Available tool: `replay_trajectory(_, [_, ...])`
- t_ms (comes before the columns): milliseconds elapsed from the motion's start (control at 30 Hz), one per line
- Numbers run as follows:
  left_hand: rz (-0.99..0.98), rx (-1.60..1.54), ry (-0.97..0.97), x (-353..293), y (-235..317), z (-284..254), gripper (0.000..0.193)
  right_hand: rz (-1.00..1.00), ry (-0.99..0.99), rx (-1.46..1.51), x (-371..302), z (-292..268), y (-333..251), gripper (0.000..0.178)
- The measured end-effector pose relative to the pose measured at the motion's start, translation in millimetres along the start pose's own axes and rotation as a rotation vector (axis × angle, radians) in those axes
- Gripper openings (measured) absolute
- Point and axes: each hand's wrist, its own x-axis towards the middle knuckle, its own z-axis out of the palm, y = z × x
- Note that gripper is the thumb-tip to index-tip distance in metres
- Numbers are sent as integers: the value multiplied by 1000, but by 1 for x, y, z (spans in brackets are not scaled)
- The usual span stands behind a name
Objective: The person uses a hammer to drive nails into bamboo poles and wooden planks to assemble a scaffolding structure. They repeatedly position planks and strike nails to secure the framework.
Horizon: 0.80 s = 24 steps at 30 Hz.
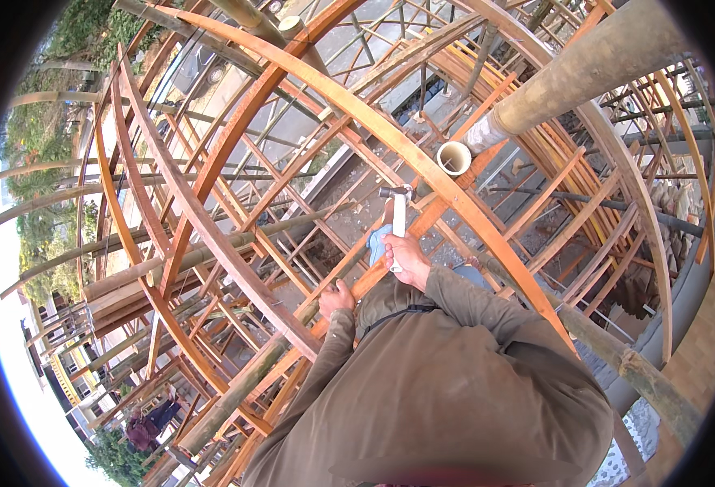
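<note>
In my right hand (407,258) is a hammer (399,221), its white handle upright and its dark head at the top. The fingers wrap round the handle. Lower and to the left, my left hand (337,299) is closed at the side of an orange-brown wooden beam (367,282). What its fingers hold, if anything, is hidden. The beam slants up to the right, passing below the hammer. Beyond the hammer is the round open end of a pale pipe (455,158), close to a long curved wooden strip (390,134).
Curved timbers (199,215) and bamboo poles (236,390) form a lattice around me, with gaps down to the ground. A thick grey-brown post (589,69) slants in from the upper right. Long planks (556,154) lie beyond it. Another person (150,424) is far below left.
</note>
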Motion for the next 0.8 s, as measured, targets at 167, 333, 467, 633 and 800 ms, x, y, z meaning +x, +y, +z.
replay_trajectory(167, [3,0,-45,-1,3,-4,47,-43,-12,-217,-3,9,2,17])
replay_trajectory(333, [17,3,-10,0,4,-4,45,131,18,185,7,19,-10,19])
replay_trajectory(467, [14,-1,-30,1,2,-2,47,43,-54,-252,-6,18,-1,22])
replay_trajectory(633, [28,-4,-32,1,1,-4,49,67,-37,-67,-10,17,7,21])
replay_trajectory(800, [5,26,-48,1,6,-8,49,220,-12,103,4,27,6,18])
